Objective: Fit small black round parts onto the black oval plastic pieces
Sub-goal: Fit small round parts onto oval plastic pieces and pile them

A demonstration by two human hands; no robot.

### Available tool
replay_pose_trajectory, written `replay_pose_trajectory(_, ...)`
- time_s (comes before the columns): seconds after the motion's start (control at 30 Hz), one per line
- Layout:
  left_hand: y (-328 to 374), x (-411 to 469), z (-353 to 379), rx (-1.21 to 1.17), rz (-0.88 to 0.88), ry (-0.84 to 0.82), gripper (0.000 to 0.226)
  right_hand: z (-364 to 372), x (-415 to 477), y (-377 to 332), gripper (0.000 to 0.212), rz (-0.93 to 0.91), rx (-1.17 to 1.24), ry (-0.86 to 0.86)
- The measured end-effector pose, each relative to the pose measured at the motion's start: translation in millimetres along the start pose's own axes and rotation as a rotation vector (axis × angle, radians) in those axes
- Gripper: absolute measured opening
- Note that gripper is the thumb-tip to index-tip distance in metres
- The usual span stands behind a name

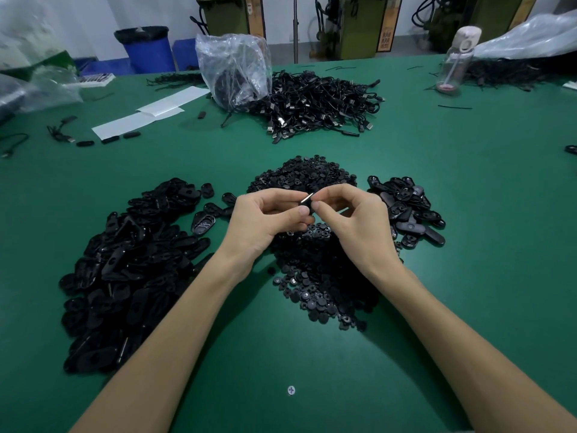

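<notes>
Above the middle of the green table (468,189), a black oval piece (307,199) is held edge-on between the two hands, so only its thin glinting rim shows. The left hand (265,223) grips it, thumb and curled fingers closed on its lower end. The right hand (359,220) pinches narrowly at its upper end with thumb and forefinger. Whether a round part sits under those fingertips cannot be told.

To do the fit well, the left hand should probably keep the oval steady while the right squares the round part to its seat and presses straight, not at a slant.

Directly beneath lies the pile of small round parts (324,282). A large heap of oval pieces (125,264) lies to the left and a smaller heap (406,210) to the right. A tangle of black cables (321,104) lies farther back.
</notes>
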State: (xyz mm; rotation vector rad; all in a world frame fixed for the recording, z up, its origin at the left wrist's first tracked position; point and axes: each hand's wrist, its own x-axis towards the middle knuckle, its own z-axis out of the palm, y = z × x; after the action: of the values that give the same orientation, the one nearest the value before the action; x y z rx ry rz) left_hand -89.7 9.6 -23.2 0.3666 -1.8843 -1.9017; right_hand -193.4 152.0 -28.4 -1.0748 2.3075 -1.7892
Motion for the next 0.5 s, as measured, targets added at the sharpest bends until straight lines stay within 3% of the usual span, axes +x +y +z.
replay_pose_trajectory(0.5,-5.0,0.1,5.6,-0.073,-0.023,0.044,0.016,3.8,-4.7,-7.6,0.007,-0.122,-0.081,0.035)
